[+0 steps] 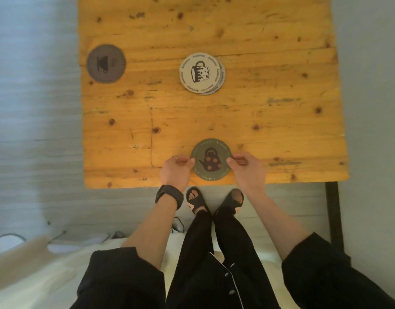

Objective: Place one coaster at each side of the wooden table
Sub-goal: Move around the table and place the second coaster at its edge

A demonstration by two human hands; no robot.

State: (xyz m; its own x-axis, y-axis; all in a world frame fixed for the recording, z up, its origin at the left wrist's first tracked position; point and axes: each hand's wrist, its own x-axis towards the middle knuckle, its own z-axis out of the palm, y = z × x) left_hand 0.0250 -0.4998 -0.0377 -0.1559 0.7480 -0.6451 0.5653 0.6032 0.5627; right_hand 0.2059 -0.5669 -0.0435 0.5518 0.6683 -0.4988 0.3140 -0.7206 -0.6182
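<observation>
— Both hands pinch the green coaster [211, 159]: left hand [176, 170] on one rim, right hand [247, 169] on the opposite rim, forearms reaching in from the wooden table's [270, 121] near edge.

— Where does it lie?

— Flat on the table, just inside the near edge. The grey coaster [106, 63] sits by the table's left edge.

— What's left?

— By my judgement, two sides are served. The right and far sides look bare, and the cream stack [202, 73] waits mid-table.
</observation>
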